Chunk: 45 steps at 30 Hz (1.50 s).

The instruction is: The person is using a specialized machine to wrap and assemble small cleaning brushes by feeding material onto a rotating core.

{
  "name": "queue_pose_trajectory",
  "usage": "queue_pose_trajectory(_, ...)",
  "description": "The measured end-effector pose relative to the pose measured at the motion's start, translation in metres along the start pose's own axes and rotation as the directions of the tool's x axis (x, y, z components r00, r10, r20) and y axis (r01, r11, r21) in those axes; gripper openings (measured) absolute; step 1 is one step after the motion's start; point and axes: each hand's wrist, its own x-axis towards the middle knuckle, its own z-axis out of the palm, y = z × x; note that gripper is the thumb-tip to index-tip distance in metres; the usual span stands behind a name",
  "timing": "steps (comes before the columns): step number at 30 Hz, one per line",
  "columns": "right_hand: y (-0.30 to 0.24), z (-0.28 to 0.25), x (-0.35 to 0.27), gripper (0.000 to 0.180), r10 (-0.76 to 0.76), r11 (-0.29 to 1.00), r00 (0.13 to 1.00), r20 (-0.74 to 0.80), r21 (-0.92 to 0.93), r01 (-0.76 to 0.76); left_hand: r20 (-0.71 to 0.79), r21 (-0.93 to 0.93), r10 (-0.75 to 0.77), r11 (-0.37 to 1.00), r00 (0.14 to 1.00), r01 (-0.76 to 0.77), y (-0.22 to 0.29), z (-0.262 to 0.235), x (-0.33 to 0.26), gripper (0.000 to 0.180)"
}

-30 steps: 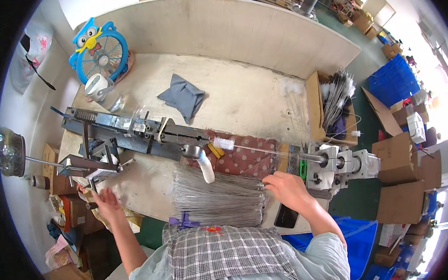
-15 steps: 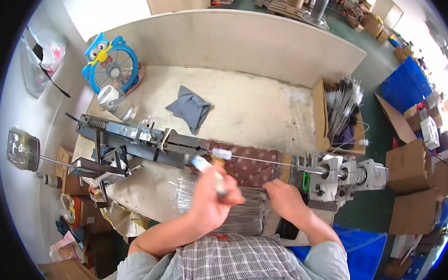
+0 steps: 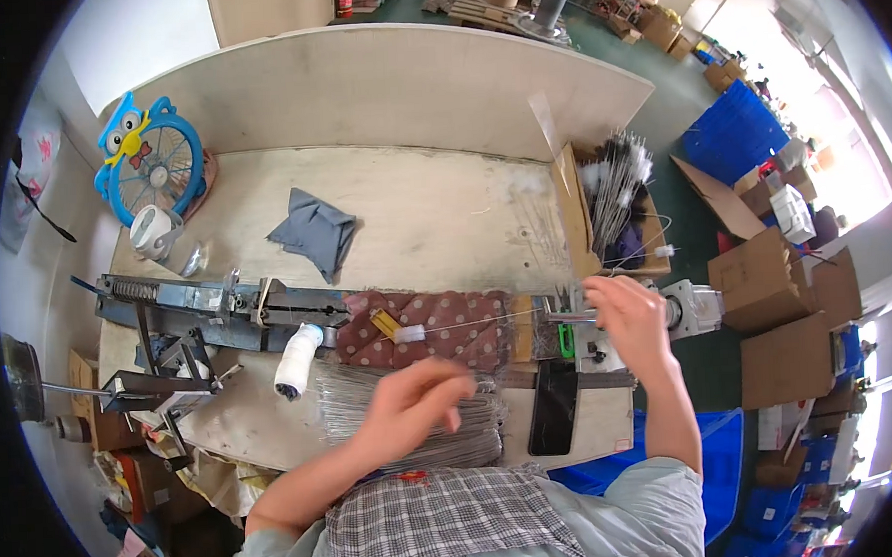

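Note:
A small brush with white bristles [image 3: 409, 334] on a thin wire lies over the brown dotted cloth [image 3: 459, 343]. Its wire runs right to the metal shaft of the grey machine [image 3: 691, 308]. My right hand [image 3: 632, 320] is at that shaft, fingers loosely bent and apart, covering part of it; contact with it cannot be made out. Low over a bundle of thin metal wires [image 3: 453, 428], my left hand [image 3: 412, 409] is open, fingers slightly blurred, holding nothing. Left of the cloth rests a white wrapped cylinder with a blue end [image 3: 296, 363].
A long metal clamp fixture [image 3: 198, 299] lies along the left. Beyond it are a blue owl-shaped fan [image 3: 152, 167] and a grey cloth [image 3: 315, 232]. At right stand a carton of wire brushes [image 3: 572, 208] and a black phone [image 3: 553, 408]. A low board [image 3: 388, 87] edges the table's back.
My left hand has let go of the white cylinder, now on the table. My right hand has moved up and right to the shaft. The view has shifted right.

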Motion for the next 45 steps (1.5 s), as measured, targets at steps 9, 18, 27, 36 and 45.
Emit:
queue_pose_trajectory(9,0.003,0.047,0.019,0.016,-0.148,0.989,0.988,-0.043,0.021,0.149,0.196,0.946,0.345,0.180,0.918,-0.269,-0.038,0.042,0.117,0.018)
queue_pose_trajectory(18,0.029,0.055,0.024,0.013,-0.161,0.983,0.982,0.099,0.109,0.150,0.265,0.927,0.462,0.120,0.846,-0.356,-0.072,0.037,0.181,0.028)
queue_pose_trajectory(27,0.021,0.052,0.033,0.014,-0.205,0.979,0.956,0.208,0.040,0.201,0.081,0.850,0.637,0.357,0.767,-0.387,-0.034,-0.015,0.035,0.017)
queue_pose_trajectory(36,0.009,0.044,0.033,0.012,-0.150,0.985,0.952,0.268,0.119,0.122,-0.289,0.812,0.535,0.576,0.794,-0.093,-0.033,-0.037,-0.025,0.014)
queue_pose_trajectory(45,-0.075,0.142,0.061,0.007,-0.637,0.751,0.770,0.024,0.246,0.613,-0.470,0.450,0.271,0.892,0.840,-0.036,-0.039,-0.034,-0.031,0.014)
